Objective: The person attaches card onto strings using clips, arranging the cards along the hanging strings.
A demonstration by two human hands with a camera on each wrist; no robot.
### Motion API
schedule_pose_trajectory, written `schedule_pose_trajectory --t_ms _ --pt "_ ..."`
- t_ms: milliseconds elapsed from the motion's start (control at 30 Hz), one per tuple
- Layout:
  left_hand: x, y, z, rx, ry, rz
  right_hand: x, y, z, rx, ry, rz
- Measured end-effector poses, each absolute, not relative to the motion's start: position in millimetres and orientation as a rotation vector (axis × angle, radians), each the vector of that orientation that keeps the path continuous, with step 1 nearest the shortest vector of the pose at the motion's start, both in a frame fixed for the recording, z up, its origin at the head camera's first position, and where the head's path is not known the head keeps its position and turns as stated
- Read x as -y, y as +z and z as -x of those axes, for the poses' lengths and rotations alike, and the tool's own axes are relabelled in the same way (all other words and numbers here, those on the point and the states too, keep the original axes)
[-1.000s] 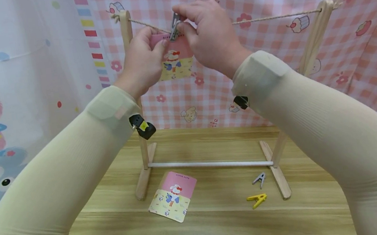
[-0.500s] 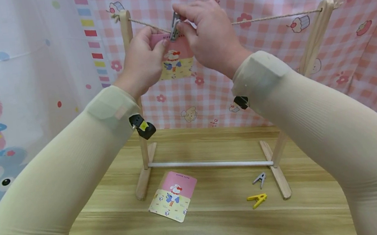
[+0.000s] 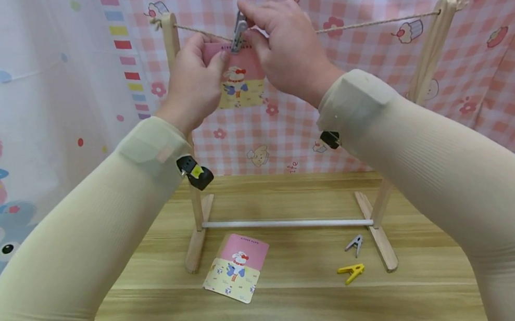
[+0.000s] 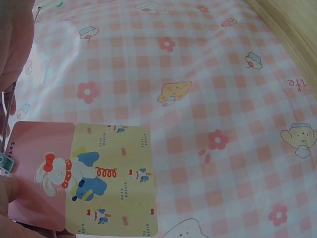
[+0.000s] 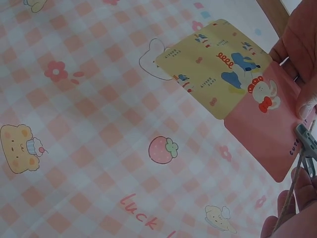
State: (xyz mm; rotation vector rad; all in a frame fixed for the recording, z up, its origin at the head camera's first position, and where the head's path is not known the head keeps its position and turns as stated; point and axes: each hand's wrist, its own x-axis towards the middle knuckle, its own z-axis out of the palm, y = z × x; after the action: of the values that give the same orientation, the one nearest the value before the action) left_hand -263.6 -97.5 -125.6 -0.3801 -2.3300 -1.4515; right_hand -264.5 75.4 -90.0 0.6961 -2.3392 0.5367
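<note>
A pink and yellow card (image 3: pixel 241 73) with a rabbit picture hangs upright at the rope (image 3: pixel 375 23) between two wooden posts. My left hand (image 3: pixel 194 81) pinches the card's upper left corner, thumb in front. In my right hand (image 3: pixel 290 47), thumb and fingers pinch the handles of a grey clothespin (image 3: pixel 239 32). Its tips lie over the card's top edge, as the clothespin (image 5: pixel 306 139) also shows in the right wrist view. From the left wrist, the whole printed face of the card (image 4: pixel 84 178) is visible, with the clothespin's tip (image 4: pixel 6 162) at its top edge.
A second, matching card (image 3: pixel 237 269) lies on the wooden table (image 3: pixel 292 308). Near the stand's right foot (image 3: pixel 382 249) are a grey clothespin (image 3: pixel 354 245) and a yellow clothespin (image 3: pixel 351 273). A white rod (image 3: pixel 288 223) joins the stand's feet. Behind hangs a checked cloth (image 3: pixel 371 80).
Both hands, the clothespin and the card's top edge have shifted up slightly, with the rope near them. The things on the table stay put.
</note>
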Motion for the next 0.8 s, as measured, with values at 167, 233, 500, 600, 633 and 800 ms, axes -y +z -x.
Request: schedule_pose_trajectory --t_ms 167,233,500,600,633,800 --pt "97.5 -125.7 262.9 2.309 -1.457 0.371 -75.6 -90.5 264.5 2.334 0.526 -0.707" --pt "97.7 -125.8 262.5 2.298 -1.463 0.373 -75.8 -91.0 264.6 2.326 0.524 -0.715" --pt "97.4 -125.5 259.7 2.254 -1.507 0.394 -76.7 -91.1 263.7 2.332 0.533 -0.702" --pt "98.0 -125.5 258.9 2.238 -1.518 0.403 -77.1 -91.6 262.3 2.332 0.537 -0.691" --pt "98.2 -125.8 259.0 2.233 -1.514 0.407 -77.1 -91.7 261.5 2.336 0.539 -0.684" --pt "98.9 -128.0 259.6 2.207 -1.501 0.422 -79.5 -93.5 260.5 2.327 0.525 -0.667"
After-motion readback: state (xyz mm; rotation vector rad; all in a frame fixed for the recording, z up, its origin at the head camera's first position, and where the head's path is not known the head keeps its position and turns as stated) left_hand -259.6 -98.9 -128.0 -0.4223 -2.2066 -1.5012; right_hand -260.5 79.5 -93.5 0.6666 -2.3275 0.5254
